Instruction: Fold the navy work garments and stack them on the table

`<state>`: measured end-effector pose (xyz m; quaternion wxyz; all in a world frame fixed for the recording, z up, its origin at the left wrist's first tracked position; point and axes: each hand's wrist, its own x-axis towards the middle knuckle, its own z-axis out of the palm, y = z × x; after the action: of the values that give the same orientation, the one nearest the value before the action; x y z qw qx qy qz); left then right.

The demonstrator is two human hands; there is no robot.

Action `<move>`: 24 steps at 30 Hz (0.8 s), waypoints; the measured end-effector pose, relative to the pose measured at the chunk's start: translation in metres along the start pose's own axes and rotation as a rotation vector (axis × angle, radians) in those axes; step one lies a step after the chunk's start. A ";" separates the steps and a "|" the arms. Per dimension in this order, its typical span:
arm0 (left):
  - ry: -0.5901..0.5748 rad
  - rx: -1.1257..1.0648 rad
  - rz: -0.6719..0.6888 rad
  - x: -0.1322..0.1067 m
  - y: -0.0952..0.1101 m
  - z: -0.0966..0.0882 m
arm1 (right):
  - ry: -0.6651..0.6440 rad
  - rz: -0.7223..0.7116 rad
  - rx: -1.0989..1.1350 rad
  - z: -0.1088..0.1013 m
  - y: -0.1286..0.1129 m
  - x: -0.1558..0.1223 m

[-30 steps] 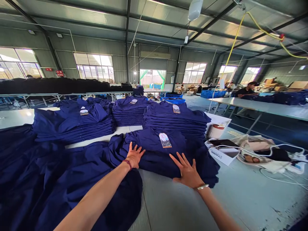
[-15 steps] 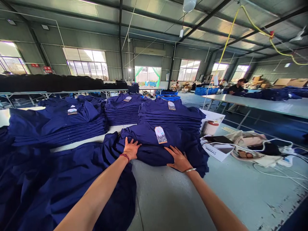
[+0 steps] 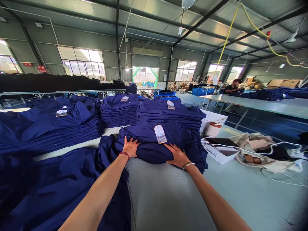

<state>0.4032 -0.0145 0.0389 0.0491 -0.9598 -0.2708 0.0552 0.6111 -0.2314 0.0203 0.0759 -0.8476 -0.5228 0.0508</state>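
A folded navy garment (image 3: 144, 134) lies on the table in front of me, with a printed hang tag (image 3: 160, 134) on its top. My left hand (image 3: 130, 147) rests against its near left edge, fingers spread. On the near right edge lies my right hand (image 3: 177, 156), also with fingers apart, just below the tag. Both palms press on the cloth without gripping it. Loose navy cloth (image 3: 67, 179) spreads over the table to the left, reaching under my left forearm.
Behind stand stacks of folded navy garments (image 3: 168, 115), (image 3: 120, 112) with tags. To the right are a cup (image 3: 214, 129), a white box (image 3: 221, 154), a bag (image 3: 252, 150) and white cables. A person (image 3: 232, 88) is at another table (image 3: 269, 107).
My view has shifted slightly to the right. Both hands stay spread on the folded garment, nearly in the same place. The garment looks little changed.
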 end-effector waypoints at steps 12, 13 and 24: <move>0.030 -0.012 0.007 0.046 -0.016 0.003 | 0.008 0.006 0.014 0.003 0.014 0.044; 0.032 -0.013 0.009 0.049 -0.018 0.003 | 0.007 0.009 0.012 0.003 0.014 0.048; 0.034 -0.007 0.018 0.092 -0.042 0.004 | 0.020 0.023 -0.029 0.002 0.013 0.091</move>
<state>0.4588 0.0697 0.0325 0.0500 -0.9631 -0.2615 0.0386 0.6629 -0.1555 0.0158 0.0684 -0.8551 -0.5127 0.0356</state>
